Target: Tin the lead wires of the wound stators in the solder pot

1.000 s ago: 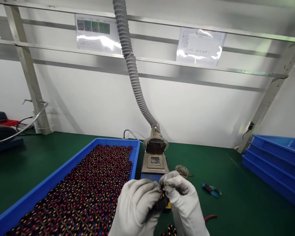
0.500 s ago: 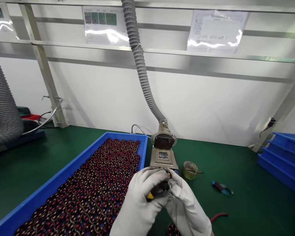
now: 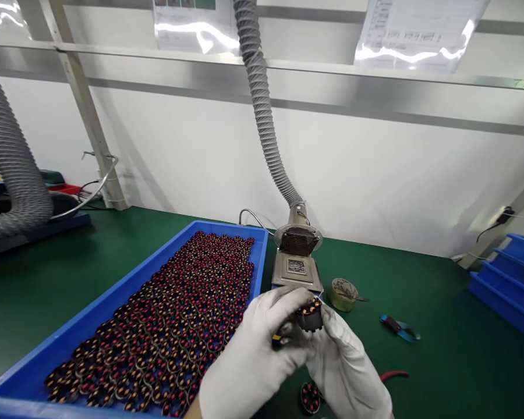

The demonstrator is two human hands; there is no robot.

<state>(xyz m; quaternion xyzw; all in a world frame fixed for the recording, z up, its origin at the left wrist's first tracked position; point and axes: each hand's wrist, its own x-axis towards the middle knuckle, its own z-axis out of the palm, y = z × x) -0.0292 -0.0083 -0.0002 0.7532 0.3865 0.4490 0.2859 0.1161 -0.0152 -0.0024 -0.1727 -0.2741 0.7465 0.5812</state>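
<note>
Both hands wear white gloves and meet at the lower middle of the view. Between their fingertips is a small round motor stator [image 3: 311, 317] with a black rim and copper-coloured windings on top. My left hand [image 3: 253, 349] curls its fingers against the stator's left side. A yellow-and-black piece [image 3: 277, 338] shows inside that hand, mostly hidden. My right hand [image 3: 349, 361] grips the stator from the right, its lower fingers partly out of sight. Below the hands, a similar stator with red windings [image 3: 310, 398] lies on the green table.
A long blue tray [image 3: 122, 286] full of stators stands at left. Behind the hands is a metal box-shaped device [image 3: 296, 269] under a grey exhaust hose [image 3: 262, 105]. Rightward are a round tin [image 3: 343, 295], a blue-handled tool [image 3: 399, 329], a red handle [image 3: 394, 374] and stacked blue trays [image 3: 506, 285].
The view has tilted down and the scene sits slightly further right. The stator between my hands is now more exposed, its windings and black side showing. Both hands keep their hold.
</note>
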